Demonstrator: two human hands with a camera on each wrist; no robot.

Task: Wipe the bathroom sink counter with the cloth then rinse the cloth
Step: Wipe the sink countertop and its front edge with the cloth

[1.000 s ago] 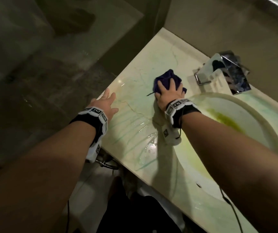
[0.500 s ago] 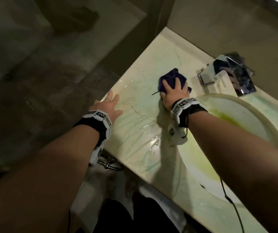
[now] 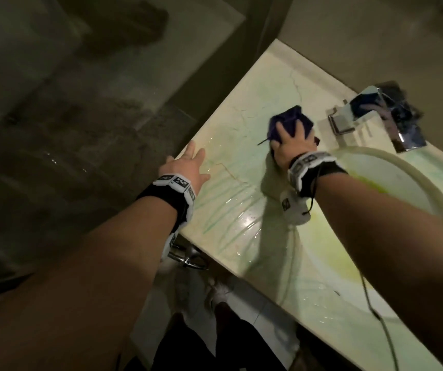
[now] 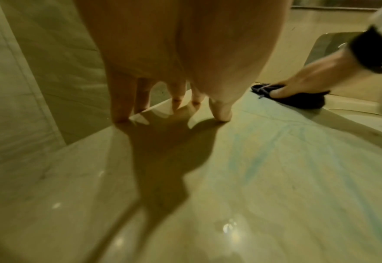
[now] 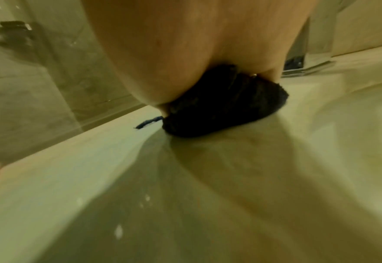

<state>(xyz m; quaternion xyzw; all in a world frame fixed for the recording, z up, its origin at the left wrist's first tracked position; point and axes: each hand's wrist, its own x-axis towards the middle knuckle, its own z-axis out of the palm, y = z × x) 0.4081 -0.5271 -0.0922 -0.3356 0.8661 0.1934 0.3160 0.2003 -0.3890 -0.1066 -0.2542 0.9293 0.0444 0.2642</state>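
Observation:
A dark purple cloth [image 3: 290, 117] lies bunched on the pale green-veined counter [image 3: 255, 84], just left of the chrome faucet [image 3: 391, 116]. My right hand [image 3: 292, 145] sits on top of it, fingers spread and draped over the wad, thumb against its side. In the right wrist view the cloth [image 5: 219, 110] bulges out from under my palm [image 5: 185, 53], with a loose thread trailing left. My left hand [image 3: 188, 167] rests open at the counter's left edge with its fingertips [image 4: 120, 113] on the surface. From the left wrist, the cloth [image 4: 302, 101] shows under the right hand [image 4: 309, 76].
The round sink basin [image 3: 402, 183] with a yellow-green stain lies right of the cloth. Wet streaks and droplets [image 3: 244, 220] mark the counter near the front edge. A glass shower wall [image 3: 108, 89] stands beyond the left edge. A chrome fitting [image 3: 188, 258] hangs under the counter.
The view has shifted slightly. The right hand holds the cloth in almost the same spot beside the faucet. The left hand stays planted at the counter's edge.

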